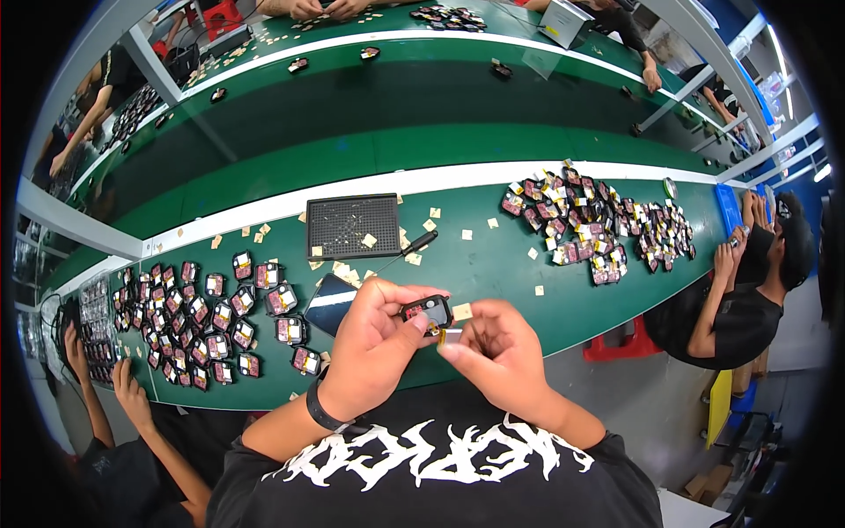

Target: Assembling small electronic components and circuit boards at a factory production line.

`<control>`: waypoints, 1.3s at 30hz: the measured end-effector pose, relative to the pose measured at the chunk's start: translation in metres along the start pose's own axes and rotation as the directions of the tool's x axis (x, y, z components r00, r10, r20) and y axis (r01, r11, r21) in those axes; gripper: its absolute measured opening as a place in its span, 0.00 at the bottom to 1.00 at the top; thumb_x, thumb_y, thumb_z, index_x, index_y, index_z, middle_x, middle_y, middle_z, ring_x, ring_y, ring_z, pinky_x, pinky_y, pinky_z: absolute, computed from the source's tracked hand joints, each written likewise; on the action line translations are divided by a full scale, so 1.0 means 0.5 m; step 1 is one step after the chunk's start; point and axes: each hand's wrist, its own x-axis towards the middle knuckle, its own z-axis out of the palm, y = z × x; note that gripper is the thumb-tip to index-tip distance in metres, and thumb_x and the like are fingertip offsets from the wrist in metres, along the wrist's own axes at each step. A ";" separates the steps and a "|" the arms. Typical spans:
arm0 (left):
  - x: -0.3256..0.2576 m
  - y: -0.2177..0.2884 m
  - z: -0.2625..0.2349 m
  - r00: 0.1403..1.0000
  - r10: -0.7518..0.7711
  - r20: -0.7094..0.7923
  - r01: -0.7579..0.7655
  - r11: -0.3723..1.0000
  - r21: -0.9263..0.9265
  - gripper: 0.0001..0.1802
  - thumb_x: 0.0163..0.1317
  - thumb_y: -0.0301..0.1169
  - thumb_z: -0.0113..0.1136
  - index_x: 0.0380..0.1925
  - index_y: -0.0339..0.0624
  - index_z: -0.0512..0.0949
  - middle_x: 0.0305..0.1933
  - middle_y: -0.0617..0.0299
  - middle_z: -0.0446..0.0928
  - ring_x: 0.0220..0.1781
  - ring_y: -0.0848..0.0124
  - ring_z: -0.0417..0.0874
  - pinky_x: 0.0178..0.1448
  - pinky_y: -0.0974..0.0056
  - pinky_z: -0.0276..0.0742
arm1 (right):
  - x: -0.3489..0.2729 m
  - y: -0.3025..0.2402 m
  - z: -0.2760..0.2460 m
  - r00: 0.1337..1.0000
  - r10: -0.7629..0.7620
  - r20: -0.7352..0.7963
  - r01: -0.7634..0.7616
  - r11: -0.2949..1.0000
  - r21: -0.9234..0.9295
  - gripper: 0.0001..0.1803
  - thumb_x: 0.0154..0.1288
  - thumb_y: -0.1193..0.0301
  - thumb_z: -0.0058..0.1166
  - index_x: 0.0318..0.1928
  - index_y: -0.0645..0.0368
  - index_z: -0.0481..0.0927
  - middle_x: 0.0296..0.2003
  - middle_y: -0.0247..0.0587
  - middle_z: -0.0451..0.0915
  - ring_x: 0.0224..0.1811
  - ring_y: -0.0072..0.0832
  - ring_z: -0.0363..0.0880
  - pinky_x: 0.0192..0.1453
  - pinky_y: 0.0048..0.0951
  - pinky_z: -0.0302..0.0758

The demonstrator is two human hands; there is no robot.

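Low in front of my chest, my left hand [374, 348] is closed round a small black device housing [435, 308] with a red circuit board inside. The left thumb lies over its open face. From the right, my right hand [506, 356] pinches a small silver battery cell [451, 335] with yellow tape, right beside the housing's lower edge. A cream paper square [462, 311] sits at the right fingertips; whether it sticks to a finger or the housing I cannot tell. Just beyond my left hand, a dark glossy tablet-like panel [331, 304] lies on the green bench.
Many similar housings [216, 346] spread over the left bench; another heap [576, 216] lies at the right. A black perforated tray [352, 224], a screwdriver [421, 243] and loose cream squares [467, 234] lie ahead. A green conveyor belt [422, 106] runs beyond. Co-workers sit at both sides.
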 end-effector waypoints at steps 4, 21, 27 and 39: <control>-0.002 -0.027 -0.001 0.994 0.109 -0.025 -0.108 0.993 0.058 0.15 0.75 0.17 0.51 0.57 0.38 0.64 0.59 0.51 0.76 0.62 0.68 0.80 0.64 0.61 0.82 | 0.013 -0.006 -0.003 0.983 0.180 -0.040 -0.174 0.979 0.109 0.16 0.71 0.80 0.62 0.56 0.67 0.75 0.31 0.28 0.79 0.30 0.09 0.72 0.30 0.17 0.66; -0.002 -0.042 -0.002 0.989 0.142 -0.045 -0.133 0.978 0.163 0.14 0.71 0.14 0.55 0.55 0.29 0.78 0.54 0.52 0.83 0.49 0.79 0.84 0.49 0.75 0.80 | -0.002 -0.022 0.001 0.981 -0.107 -0.161 0.029 0.906 -0.423 0.05 0.63 0.80 0.68 0.40 0.67 0.87 0.30 0.32 0.84 0.23 0.10 0.72 0.26 0.19 0.68; -0.005 -0.038 0.002 0.992 0.124 0.002 -0.122 0.972 0.201 0.17 0.70 0.12 0.53 0.58 0.29 0.77 0.59 0.50 0.82 0.57 0.74 0.84 0.57 0.71 0.80 | 0.009 -0.014 0.006 0.965 -0.233 -0.119 0.139 0.843 -0.520 0.07 0.63 0.80 0.68 0.41 0.65 0.88 0.30 0.37 0.85 0.24 0.16 0.76 0.28 0.20 0.70; -0.018 -0.033 -0.015 0.995 0.083 0.058 -0.090 0.987 0.130 0.18 0.71 0.14 0.55 0.60 0.28 0.76 0.60 0.52 0.81 0.61 0.72 0.82 0.66 0.68 0.78 | 0.025 0.030 0.000 0.951 0.097 -0.294 -0.101 0.995 0.002 0.12 0.63 0.74 0.74 0.40 0.64 0.83 0.30 0.25 0.73 0.28 0.10 0.66 0.29 0.17 0.64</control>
